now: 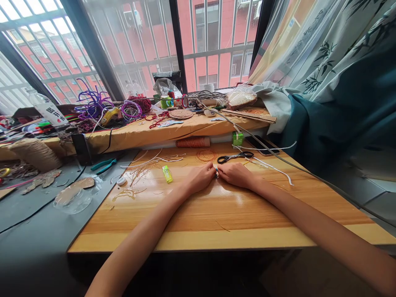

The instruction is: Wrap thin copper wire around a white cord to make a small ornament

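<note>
Head view: the left hand (202, 177) and right hand (236, 174) meet over the wooden tabletop (192, 214), nearer its far edge than its near edge. Fingers of both are curled closed, apparently pinching a small blue-green piece (216, 170) between them; most of it is hidden. Judged light; stiffness and slipperiness cannot be determined. A fingertip grip at its two ends appears suitable. Containers: a clear plastic tub (74, 202) lies beyond the tabletop's left edge, contents indistinct; a labelled bottle (51, 110) leans on the shelf (130, 138), fill unconfirmed.
</note>
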The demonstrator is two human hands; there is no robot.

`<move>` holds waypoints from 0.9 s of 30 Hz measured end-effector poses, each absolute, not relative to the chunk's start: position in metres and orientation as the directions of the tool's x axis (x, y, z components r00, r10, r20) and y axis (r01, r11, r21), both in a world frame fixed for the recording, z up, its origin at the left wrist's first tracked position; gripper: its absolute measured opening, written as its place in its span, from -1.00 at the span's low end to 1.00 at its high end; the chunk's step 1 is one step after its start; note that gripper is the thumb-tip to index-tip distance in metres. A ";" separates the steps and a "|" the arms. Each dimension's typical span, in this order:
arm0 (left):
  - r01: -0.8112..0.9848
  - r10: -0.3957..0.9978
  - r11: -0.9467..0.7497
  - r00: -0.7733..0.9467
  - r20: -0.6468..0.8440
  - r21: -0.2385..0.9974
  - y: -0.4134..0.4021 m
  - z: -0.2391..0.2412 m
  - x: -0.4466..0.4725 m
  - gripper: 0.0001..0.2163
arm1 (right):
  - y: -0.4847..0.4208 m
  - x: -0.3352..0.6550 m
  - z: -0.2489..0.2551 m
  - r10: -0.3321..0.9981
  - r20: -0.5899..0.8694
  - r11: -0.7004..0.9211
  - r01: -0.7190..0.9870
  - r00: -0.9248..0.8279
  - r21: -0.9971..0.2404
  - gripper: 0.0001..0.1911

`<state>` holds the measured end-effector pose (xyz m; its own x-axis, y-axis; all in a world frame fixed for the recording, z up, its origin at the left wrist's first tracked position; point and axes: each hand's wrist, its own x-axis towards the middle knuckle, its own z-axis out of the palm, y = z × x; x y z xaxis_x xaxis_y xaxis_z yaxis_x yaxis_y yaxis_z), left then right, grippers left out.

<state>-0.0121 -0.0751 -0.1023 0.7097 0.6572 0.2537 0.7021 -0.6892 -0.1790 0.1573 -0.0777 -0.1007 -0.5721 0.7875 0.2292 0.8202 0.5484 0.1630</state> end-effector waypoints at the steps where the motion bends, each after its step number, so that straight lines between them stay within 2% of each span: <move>1: 0.701 0.657 -0.689 0.711 0.252 -0.184 -0.075 -0.102 -0.012 -0.69 | -0.078 0.158 -0.100 0.785 0.226 0.554 0.817 -0.577 0.161 -0.71; 13: 0.704 0.610 -0.669 0.704 0.365 -0.239 -0.079 -0.102 -0.012 -0.77 | -0.080 0.158 -0.097 0.772 0.198 0.588 0.797 -0.603 0.138 -0.72; 22: 0.752 0.629 -0.626 0.644 0.435 -0.208 -0.079 -0.105 -0.011 -0.79 | -0.079 0.158 -0.102 0.753 0.256 0.577 0.795 -0.606 0.185 -0.66; 27: 0.753 0.623 -0.645 0.617 0.480 -0.132 -0.076 -0.108 -0.012 -0.76 | -0.080 0.157 -0.104 0.719 0.298 0.597 0.778 -0.628 0.197 -0.62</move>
